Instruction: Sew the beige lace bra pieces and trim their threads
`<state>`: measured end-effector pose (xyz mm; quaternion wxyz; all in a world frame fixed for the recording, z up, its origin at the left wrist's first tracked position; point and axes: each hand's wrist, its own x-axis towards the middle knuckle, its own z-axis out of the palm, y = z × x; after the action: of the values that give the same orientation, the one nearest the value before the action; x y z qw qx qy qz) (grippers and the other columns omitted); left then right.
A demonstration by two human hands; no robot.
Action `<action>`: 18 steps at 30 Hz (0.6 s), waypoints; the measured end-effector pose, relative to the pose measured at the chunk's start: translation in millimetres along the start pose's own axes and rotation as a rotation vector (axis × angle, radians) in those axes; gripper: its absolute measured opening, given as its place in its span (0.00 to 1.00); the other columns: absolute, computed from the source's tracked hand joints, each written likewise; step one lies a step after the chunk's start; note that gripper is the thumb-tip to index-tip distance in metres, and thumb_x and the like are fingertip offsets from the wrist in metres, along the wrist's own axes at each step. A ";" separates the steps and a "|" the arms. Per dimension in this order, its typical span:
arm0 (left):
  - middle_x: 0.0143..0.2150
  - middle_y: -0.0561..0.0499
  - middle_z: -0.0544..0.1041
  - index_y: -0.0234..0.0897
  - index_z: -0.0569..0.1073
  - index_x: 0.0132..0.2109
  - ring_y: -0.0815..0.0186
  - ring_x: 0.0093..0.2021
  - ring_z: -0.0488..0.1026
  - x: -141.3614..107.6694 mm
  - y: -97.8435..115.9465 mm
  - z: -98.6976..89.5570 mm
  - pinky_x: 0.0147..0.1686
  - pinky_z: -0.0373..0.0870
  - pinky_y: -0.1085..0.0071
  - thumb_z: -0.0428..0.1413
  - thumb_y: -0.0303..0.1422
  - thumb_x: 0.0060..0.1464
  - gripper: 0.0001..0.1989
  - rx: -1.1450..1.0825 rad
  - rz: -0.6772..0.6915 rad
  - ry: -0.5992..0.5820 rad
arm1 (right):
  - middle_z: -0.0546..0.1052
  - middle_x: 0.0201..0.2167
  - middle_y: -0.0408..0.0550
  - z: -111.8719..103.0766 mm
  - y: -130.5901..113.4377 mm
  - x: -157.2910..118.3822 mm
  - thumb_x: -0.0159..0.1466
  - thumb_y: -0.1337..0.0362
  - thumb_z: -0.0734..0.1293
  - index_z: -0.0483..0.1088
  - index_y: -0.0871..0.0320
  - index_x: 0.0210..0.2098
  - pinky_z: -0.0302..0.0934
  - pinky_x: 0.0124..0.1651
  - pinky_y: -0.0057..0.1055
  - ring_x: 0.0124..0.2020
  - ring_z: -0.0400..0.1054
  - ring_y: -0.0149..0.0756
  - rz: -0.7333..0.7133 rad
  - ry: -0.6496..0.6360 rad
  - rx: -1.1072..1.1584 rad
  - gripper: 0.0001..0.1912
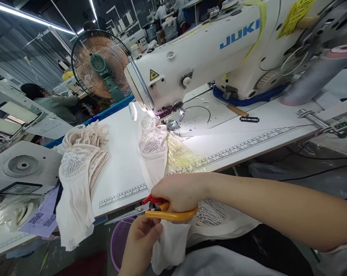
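Observation:
My right hand (180, 191) is closed around orange-handled scissors (173, 215), whose blades point left past the table's front edge. Just below the scissors, my left hand (143, 237) pinches the edge of a white lace garment piece (173, 241), which drapes over my lap. Another lace piece (153, 147) lies under the sewing machine's needle area and hangs toward my right hand. A stack of similar lace pieces (75, 172) lies at the left, its lower part hanging over the edge.
The white sewing machine (190, 57) spans the table's back. A razor blade (249, 119), a wooden-handled tool (237, 111) and a thread cone (317, 76) are at the right. A purple bin (117, 239) stands below; a fan (100, 65) and a seated person (54, 103) are behind.

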<state>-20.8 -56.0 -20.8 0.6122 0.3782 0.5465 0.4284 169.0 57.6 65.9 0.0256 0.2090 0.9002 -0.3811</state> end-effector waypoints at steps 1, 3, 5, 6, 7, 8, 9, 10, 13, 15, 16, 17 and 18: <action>0.27 0.51 0.70 0.34 0.73 0.29 0.68 0.27 0.65 0.6 -1.6 -0.8 0.26 0.62 0.75 0.66 0.38 0.42 0.13 0.006 0.005 0.000 | 0.65 0.22 0.41 -0.2 0.0 0.4 0.53 0.66 0.62 0.56 0.55 0.23 0.52 0.21 0.28 0.21 0.58 0.32 -0.002 -0.002 -0.005 0.07; 0.27 0.51 0.70 0.34 0.74 0.29 0.69 0.27 0.65 1.5 -3.2 -1.7 0.26 0.62 0.75 0.66 0.38 0.43 0.12 0.018 0.004 -0.013 | 0.65 0.21 0.41 -0.4 0.2 1.0 0.52 0.66 0.61 0.56 0.55 0.23 0.52 0.21 0.28 0.21 0.58 0.32 -0.008 -0.001 -0.010 0.07; 0.27 0.51 0.71 0.34 0.74 0.29 0.68 0.28 0.66 2.0 -2.2 -0.8 0.28 0.64 0.74 0.66 0.38 0.44 0.12 0.030 0.000 -0.016 | 0.65 0.21 0.42 -0.2 0.8 1.5 0.52 0.66 0.61 0.56 0.55 0.23 0.52 0.20 0.28 0.21 0.58 0.32 -0.014 0.001 -0.009 0.06; 0.27 0.50 0.72 0.34 0.75 0.29 0.67 0.29 0.67 2.0 -0.9 0.6 0.29 0.65 0.73 0.66 0.38 0.43 0.12 0.039 -0.002 -0.012 | 0.65 0.21 0.42 0.0 1.1 1.5 0.52 0.66 0.61 0.56 0.55 0.23 0.51 0.20 0.28 0.21 0.58 0.32 -0.017 0.000 -0.007 0.06; 0.28 0.49 0.72 0.33 0.75 0.29 0.65 0.29 0.68 1.7 0.8 2.7 0.31 0.66 0.72 0.66 0.39 0.43 0.13 0.048 -0.008 -0.011 | 0.66 0.21 0.42 0.3 1.4 1.5 0.52 0.66 0.61 0.57 0.55 0.23 0.51 0.20 0.28 0.21 0.58 0.32 -0.018 -0.002 -0.004 0.06; 0.29 0.48 0.74 0.33 0.76 0.30 0.64 0.30 0.69 1.1 2.7 5.4 0.33 0.67 0.70 0.66 0.39 0.43 0.13 0.055 -0.015 -0.010 | 0.66 0.22 0.42 0.7 1.7 1.4 0.51 0.66 0.61 0.57 0.55 0.23 0.51 0.20 0.28 0.21 0.59 0.32 -0.018 -0.002 -0.002 0.06; 0.30 0.48 0.75 0.33 0.77 0.31 0.62 0.31 0.71 0.3 4.6 8.5 0.35 0.68 0.68 0.66 0.39 0.42 0.14 0.053 -0.019 -0.004 | 0.66 0.22 0.42 1.2 2.0 1.1 0.51 0.66 0.62 0.57 0.55 0.23 0.51 0.20 0.28 0.21 0.59 0.32 -0.016 0.000 0.000 0.06; 0.31 0.47 0.76 0.34 0.77 0.33 0.61 0.33 0.72 -0.5 6.1 11.8 0.37 0.68 0.66 0.66 0.40 0.42 0.15 0.041 -0.019 0.007 | 0.66 0.22 0.42 1.7 2.2 0.9 0.51 0.66 0.62 0.57 0.55 0.23 0.51 0.19 0.28 0.21 0.58 0.32 -0.016 0.004 0.003 0.06; 0.36 0.45 0.78 0.35 0.78 0.38 0.56 0.39 0.73 -2.5 7.3 18.7 0.45 0.67 0.62 0.66 0.41 0.41 0.18 -0.014 -0.024 0.037 | 0.66 0.22 0.41 3.5 2.4 0.2 0.51 0.66 0.62 0.56 0.55 0.23 0.50 0.20 0.27 0.21 0.58 0.32 -0.022 0.029 0.009 0.07; 0.35 0.45 0.78 0.35 0.78 0.37 0.56 0.40 0.73 -2.6 5.2 19.2 0.45 0.67 0.62 0.66 0.41 0.41 0.17 -0.018 -0.050 -0.004 | 0.65 0.21 0.41 5.3 2.2 -0.4 0.51 0.66 0.63 0.56 0.55 0.23 0.50 0.20 0.28 0.21 0.57 0.31 -0.024 0.035 0.015 0.07; 0.34 0.45 0.78 0.35 0.78 0.36 0.57 0.39 0.73 -2.5 3.8 18.5 0.44 0.67 0.63 0.66 0.41 0.42 0.16 -0.019 -0.060 -0.029 | 0.64 0.21 0.40 6.7 2.0 -1.2 0.51 0.66 0.63 0.56 0.55 0.22 0.49 0.20 0.28 0.20 0.57 0.31 -0.012 0.043 0.023 0.08; 0.32 0.46 0.78 0.35 0.78 0.34 0.59 0.37 0.73 -2.4 2.5 17.5 0.42 0.67 0.65 0.66 0.40 0.42 0.15 -0.023 -0.062 -0.044 | 0.64 0.21 0.40 8.9 1.9 -2.8 0.51 0.66 0.64 0.56 0.55 0.23 0.49 0.21 0.28 0.21 0.56 0.31 0.007 0.065 0.048 0.09; 0.30 0.48 0.77 0.35 0.78 0.33 0.61 0.34 0.72 -2.5 1.4 16.7 0.39 0.67 0.68 0.66 0.40 0.42 0.14 -0.036 -0.059 -0.039 | 0.65 0.22 0.41 11.8 1.9 -5.3 0.51 0.66 0.64 0.56 0.55 0.23 0.50 0.22 0.28 0.22 0.57 0.31 0.031 0.104 0.096 0.09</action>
<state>-4.4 -57.7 -16.7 0.6418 0.3593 0.5376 0.4123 173.2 48.7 57.3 -0.0251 0.2434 0.8777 -0.4120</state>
